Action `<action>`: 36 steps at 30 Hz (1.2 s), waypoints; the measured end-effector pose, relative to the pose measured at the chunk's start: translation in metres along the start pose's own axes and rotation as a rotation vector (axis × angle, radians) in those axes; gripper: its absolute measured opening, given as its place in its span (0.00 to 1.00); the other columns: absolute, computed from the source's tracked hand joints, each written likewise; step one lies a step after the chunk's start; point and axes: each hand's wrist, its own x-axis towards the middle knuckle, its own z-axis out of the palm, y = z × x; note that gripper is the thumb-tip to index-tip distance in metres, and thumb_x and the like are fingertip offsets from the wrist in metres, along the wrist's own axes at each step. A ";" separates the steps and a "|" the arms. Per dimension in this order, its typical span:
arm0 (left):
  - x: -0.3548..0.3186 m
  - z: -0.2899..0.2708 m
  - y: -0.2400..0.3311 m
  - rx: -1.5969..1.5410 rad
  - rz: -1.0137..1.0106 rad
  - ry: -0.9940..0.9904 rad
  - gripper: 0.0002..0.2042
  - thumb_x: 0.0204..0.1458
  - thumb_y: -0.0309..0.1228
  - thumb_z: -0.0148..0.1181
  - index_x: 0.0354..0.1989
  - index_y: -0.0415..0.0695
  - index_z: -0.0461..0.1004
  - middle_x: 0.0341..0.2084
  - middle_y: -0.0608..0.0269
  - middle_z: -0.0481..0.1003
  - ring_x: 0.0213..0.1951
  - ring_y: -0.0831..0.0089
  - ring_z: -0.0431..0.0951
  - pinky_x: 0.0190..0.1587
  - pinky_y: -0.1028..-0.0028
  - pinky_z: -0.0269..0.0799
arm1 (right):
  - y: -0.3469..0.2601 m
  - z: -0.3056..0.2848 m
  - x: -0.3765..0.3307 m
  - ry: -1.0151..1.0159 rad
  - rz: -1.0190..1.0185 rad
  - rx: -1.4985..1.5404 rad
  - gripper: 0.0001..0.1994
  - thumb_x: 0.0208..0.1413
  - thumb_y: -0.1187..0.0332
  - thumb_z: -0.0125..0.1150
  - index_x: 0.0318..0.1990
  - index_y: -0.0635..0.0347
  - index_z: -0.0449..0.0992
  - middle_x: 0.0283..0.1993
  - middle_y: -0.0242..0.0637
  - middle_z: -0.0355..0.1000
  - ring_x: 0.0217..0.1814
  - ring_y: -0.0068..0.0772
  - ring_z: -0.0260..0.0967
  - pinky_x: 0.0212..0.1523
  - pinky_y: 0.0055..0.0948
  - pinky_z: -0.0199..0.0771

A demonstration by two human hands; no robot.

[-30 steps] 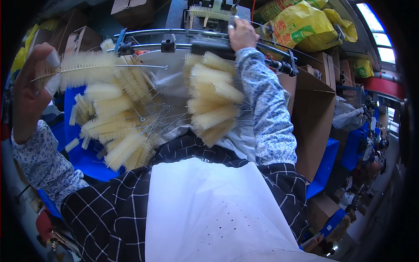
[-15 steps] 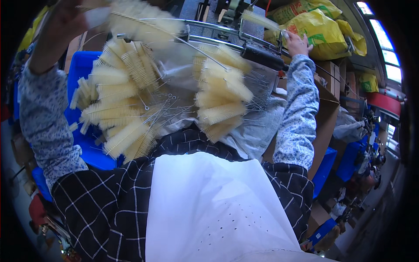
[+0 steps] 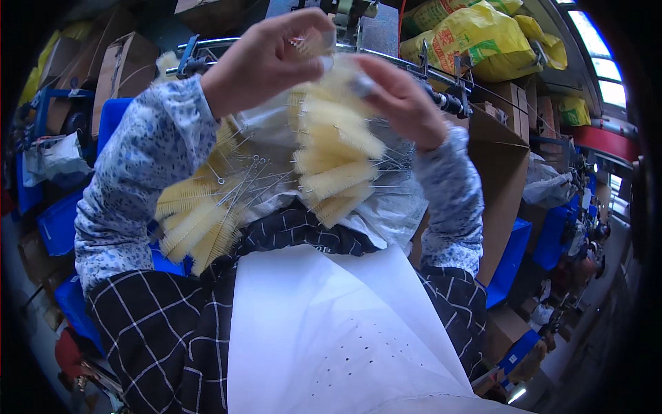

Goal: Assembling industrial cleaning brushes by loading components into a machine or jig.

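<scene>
Where the middle pile of cream-bristled brushes (image 3: 338,152) ends on the side away from the person, both hands hang over it, the left hand (image 3: 265,69) above its far left corner and the right hand (image 3: 408,103) above its far right corner. The left fingers are curled about the bristled end of a held brush (image 3: 307,45), so that hand has a grasp on it; the right fingers reach leftward toward it, and blur hides whether they pinch it, so I cannot tell. The held brush is thus over the pile's far end, to the right of the left palm, and the left hand is plainly the nearer. Its long axis seems to run crosswise, from the left grip toward the right fingertips, though its middle is too smeared to be sure. Within the pile, the bristled bodies lie mostly crosswise, their bare wire stems (image 3: 396,165) sticking out on its right side. Left of the pile, a second heap of brushes (image 3: 200,217) points looped wires toward it; beyond it run metal rails (image 3: 219,43).
</scene>
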 end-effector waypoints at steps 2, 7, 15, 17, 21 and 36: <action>-0.004 0.001 -0.001 -0.025 0.097 -0.010 0.22 0.44 0.27 0.55 0.48 0.44 0.56 0.37 0.63 0.65 0.37 0.77 0.69 0.42 0.79 0.68 | 0.015 0.013 0.002 -0.050 -0.025 0.009 0.19 0.50 0.63 0.51 0.47 0.62 0.61 0.40 0.37 0.66 0.43 0.27 0.63 0.45 0.24 0.64; -0.061 -0.055 -0.025 0.741 -0.368 -0.282 0.35 0.35 0.32 0.60 0.52 0.47 0.48 0.45 0.53 0.59 0.47 0.58 0.63 0.50 0.61 0.59 | 0.063 -0.071 0.011 0.607 -0.099 -1.267 0.10 0.48 0.71 0.47 0.37 0.48 0.71 0.30 0.33 0.65 0.33 0.32 0.61 0.37 0.30 0.64; -0.080 -0.063 -0.062 0.937 -0.772 -0.512 0.31 0.34 0.27 0.57 0.52 0.48 0.53 0.46 0.51 0.60 0.47 0.57 0.64 0.48 0.69 0.60 | 0.105 -0.106 0.035 0.663 0.074 -1.504 0.13 0.45 0.69 0.48 0.39 0.39 0.73 0.31 0.30 0.64 0.36 0.33 0.60 0.38 0.30 0.62; -0.079 -0.066 -0.062 0.892 -0.758 -0.486 0.29 0.34 0.25 0.57 0.49 0.46 0.55 0.43 0.51 0.62 0.45 0.57 0.64 0.48 0.69 0.60 | 0.106 -0.108 0.037 0.658 0.063 -1.499 0.13 0.45 0.69 0.49 0.38 0.39 0.73 0.31 0.30 0.64 0.36 0.33 0.60 0.39 0.30 0.62; -0.077 -0.076 -0.048 0.740 -0.703 -0.382 0.22 0.34 0.23 0.56 0.43 0.44 0.61 0.32 0.53 0.67 0.39 0.60 0.68 0.43 0.68 0.64 | 0.110 -0.110 0.038 0.641 0.009 -1.458 0.13 0.45 0.69 0.49 0.39 0.40 0.73 0.31 0.30 0.64 0.35 0.32 0.60 0.39 0.29 0.62; -0.082 -0.072 -0.001 0.217 -0.482 -0.193 0.12 0.37 0.25 0.52 0.33 0.39 0.63 0.24 0.68 0.62 0.27 0.82 0.62 0.33 0.86 0.62 | 0.123 -0.134 0.059 0.511 0.076 -1.594 0.18 0.48 0.67 0.47 0.48 0.35 0.65 0.46 0.27 0.59 0.52 0.32 0.50 0.49 0.44 0.46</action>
